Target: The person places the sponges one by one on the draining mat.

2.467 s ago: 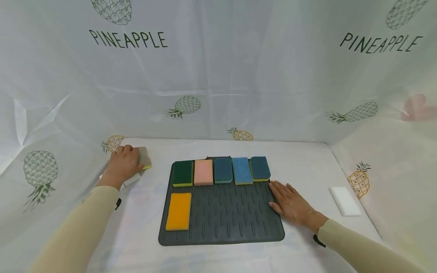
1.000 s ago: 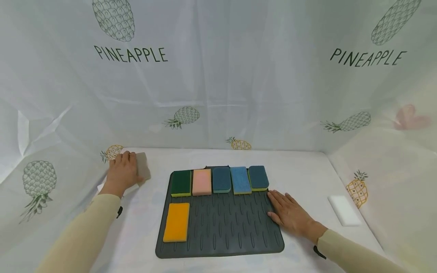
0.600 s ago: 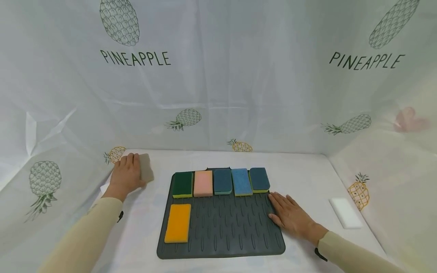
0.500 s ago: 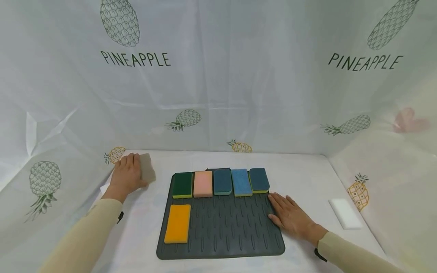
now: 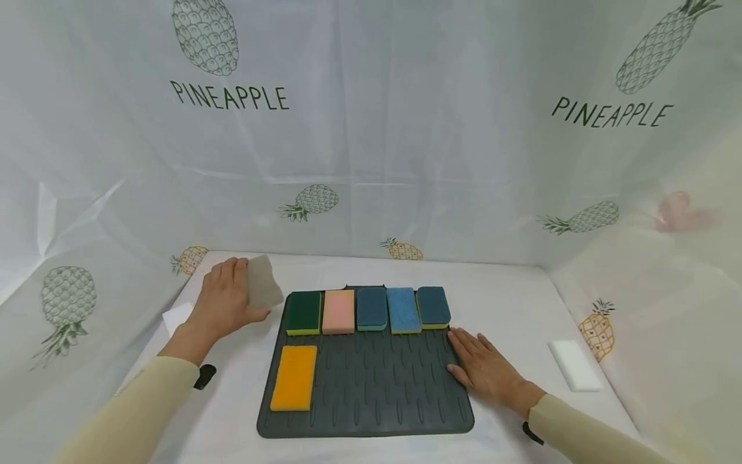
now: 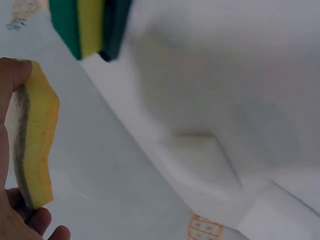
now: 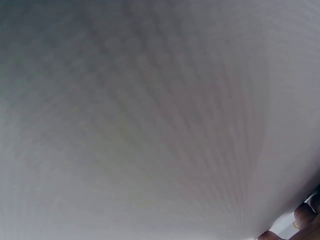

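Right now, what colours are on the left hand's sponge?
Sponge: yellow, with a greyish face; clearest in the left wrist view.

In head view we count 7 sponges [image 5: 339, 312]: 5 in the ctr row, 1 orange sponge [image 5: 294, 378] lower ctr, 1 grey sponge [image 5: 263, 283] mid-L. Mats: 1 dk mat [image 5: 382, 386], lower ctr. L hand [image 5: 223, 306] + R hand [image 5: 484, 370] = 2. We get 1 white block [image 5: 574, 366] lower R, plus 2 white pcs [image 6: 200, 162] lower R of L-wrist view. Prints: 5 dk pineapples [image 5: 315, 198], 3 orange pineapples [image 5: 406, 251], 2 "PINEAPPLE" words [image 5: 228, 95] up top.
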{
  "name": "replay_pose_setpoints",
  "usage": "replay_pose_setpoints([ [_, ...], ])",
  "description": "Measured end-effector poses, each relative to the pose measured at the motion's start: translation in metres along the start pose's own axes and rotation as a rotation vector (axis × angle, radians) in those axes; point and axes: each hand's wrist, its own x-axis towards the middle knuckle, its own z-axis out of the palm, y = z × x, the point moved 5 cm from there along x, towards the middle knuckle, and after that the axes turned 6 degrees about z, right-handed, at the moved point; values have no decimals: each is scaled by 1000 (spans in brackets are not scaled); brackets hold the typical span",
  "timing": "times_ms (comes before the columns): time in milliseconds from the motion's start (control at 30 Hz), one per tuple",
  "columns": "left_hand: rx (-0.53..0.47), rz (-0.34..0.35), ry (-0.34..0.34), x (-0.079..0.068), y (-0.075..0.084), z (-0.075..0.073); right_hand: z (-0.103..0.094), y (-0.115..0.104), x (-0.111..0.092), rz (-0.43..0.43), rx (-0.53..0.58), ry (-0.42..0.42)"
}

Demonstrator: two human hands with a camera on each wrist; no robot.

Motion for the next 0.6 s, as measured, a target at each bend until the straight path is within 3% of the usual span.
replay_pose_setpoints([
  [300,-61,17,-103,0,48,-20,-4,-4,0,-25,-14,21],
  [600,-179,48,-227,-7,98,-21,-4,-2,-1,-7,-20,-5],
])
